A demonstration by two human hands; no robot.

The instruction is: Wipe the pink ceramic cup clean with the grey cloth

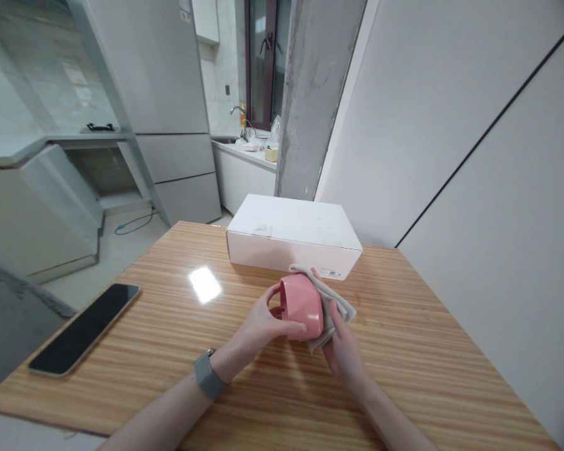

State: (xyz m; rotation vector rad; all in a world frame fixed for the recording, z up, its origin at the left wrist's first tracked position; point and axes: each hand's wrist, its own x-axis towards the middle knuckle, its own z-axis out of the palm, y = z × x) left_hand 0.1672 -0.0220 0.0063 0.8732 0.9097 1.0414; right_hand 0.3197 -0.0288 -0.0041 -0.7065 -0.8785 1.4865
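A glossy pink bowl (304, 307) is held tilted on its side above the table. My left hand (262, 321) grips its rim, the thumb on the outer wall and the fingers reaching toward the inside. My right hand (344, 347) holds a folded grey cloth (334, 308) pressed against the bowl's right side and base. Part of the right fingers is hidden behind the cloth. On my left wrist sits a watch with a grey band (209, 374).
A white cardboard box (294, 235) stands just behind the bowl on the wood-grain table (404, 376). At the table's left edge lies a dark-screened phone (85, 329). A white wall (465, 125) runs along the right side, with a fridge (145, 69) at the back left.
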